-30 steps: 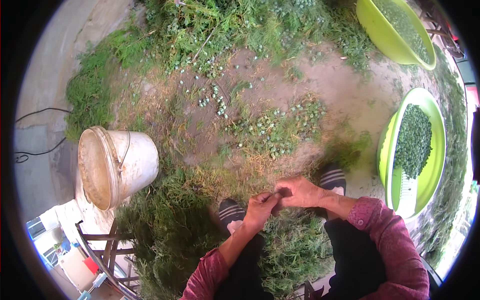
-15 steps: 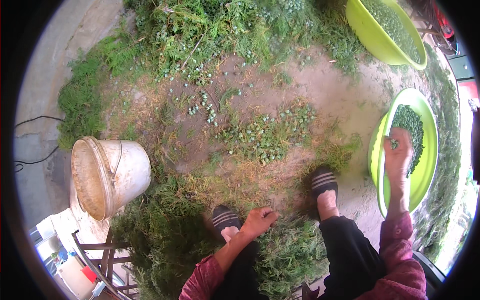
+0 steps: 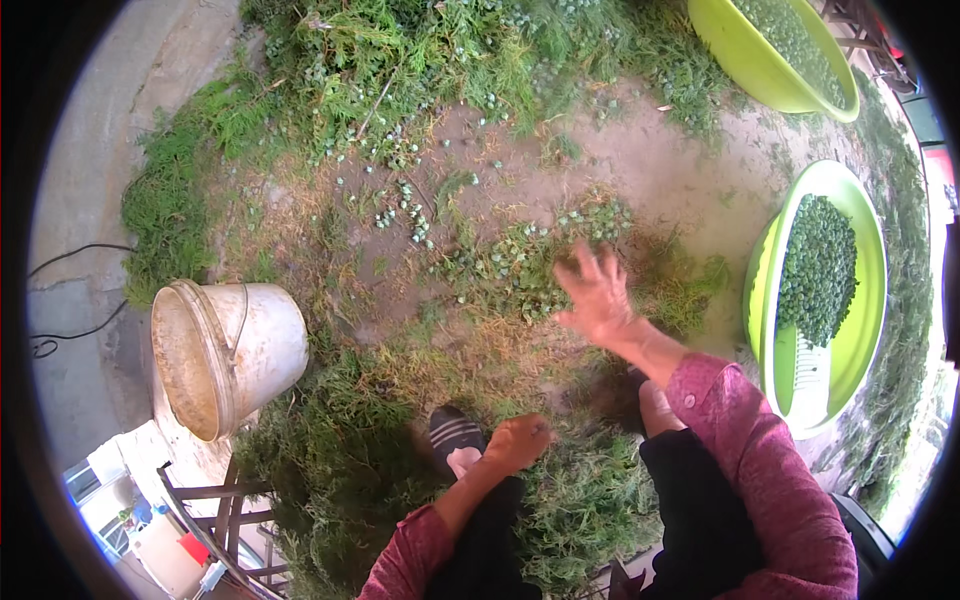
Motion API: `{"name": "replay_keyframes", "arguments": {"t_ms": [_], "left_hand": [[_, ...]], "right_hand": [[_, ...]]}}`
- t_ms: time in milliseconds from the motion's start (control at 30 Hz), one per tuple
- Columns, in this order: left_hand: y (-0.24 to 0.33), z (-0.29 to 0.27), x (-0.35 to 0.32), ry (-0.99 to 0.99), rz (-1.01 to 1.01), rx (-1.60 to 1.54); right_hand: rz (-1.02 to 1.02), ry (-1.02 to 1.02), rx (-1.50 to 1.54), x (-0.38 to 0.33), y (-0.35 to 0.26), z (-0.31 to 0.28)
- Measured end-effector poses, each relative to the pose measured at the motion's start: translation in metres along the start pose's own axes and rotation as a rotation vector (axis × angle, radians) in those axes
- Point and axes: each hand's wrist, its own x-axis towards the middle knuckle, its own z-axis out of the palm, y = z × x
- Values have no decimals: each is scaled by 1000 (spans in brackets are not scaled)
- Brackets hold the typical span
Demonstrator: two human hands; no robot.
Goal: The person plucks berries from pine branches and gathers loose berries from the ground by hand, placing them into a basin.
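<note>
My right hand (image 3: pixel 600 298) reaches over the patch of pale green cones and sprigs (image 3: pixel 505 268) on the ground, fingers spread and slightly blurred, with nothing in it. My left hand (image 3: pixel 518 443) is closed above the left slipper (image 3: pixel 455 430), its fingers curled; whether they hold anything is hidden. At the right stands a lime-green basin (image 3: pixel 868 290) tilted toward me, with a heap of small green cones (image 3: pixel 818 265) inside and a white ribbed strip (image 3: pixel 812 370) below the heap.
A second lime-green basin (image 3: pixel 735 65) of cones stands at the far right. Cut evergreen branches (image 3: pixel 420 60) pile up at the back, and more greenery (image 3: pixel 340 490) lies near my feet. A dirty white bucket (image 3: pixel 265 335) lies on its side at the left, near a black cable (image 3: pixel 80 247).
My right hand has left the green basin, where it held small green cones, and swung left over the patch on the ground, now open. My left hand stays nearly still.
</note>
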Motion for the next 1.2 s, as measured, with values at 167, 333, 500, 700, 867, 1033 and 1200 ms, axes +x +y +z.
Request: {"name": "replay_keyframes", "arguments": {"t_ms": [167, 333, 500, 700, 867, 1033, 1200], "left_hand": [[-34, -15, -30, 273, 110, 49], [-52, -11, -51, 492, 441, 341], [-51, -16, -39, 412, 496, 505], [-53, -14, -38, 417, 499, 508], [-53, -12, -39, 400, 444, 534], [-51, -15, -38, 414, 461, 552], [-54, -14, -39, 416, 453, 548]], "right_hand": [[-428, -103, -164, -64, 3, 39], [-520, -223, -29, -106, 25, 45], [-392, 112, 226, -76, 47, 28], [-154, 317, 213, -14, 54, 23], [-120, 315, 181, -2, 66, 37], [-57, 274, 650, -4, 90, 44], [361, -75, 1316, -22, 91, 23]]}}
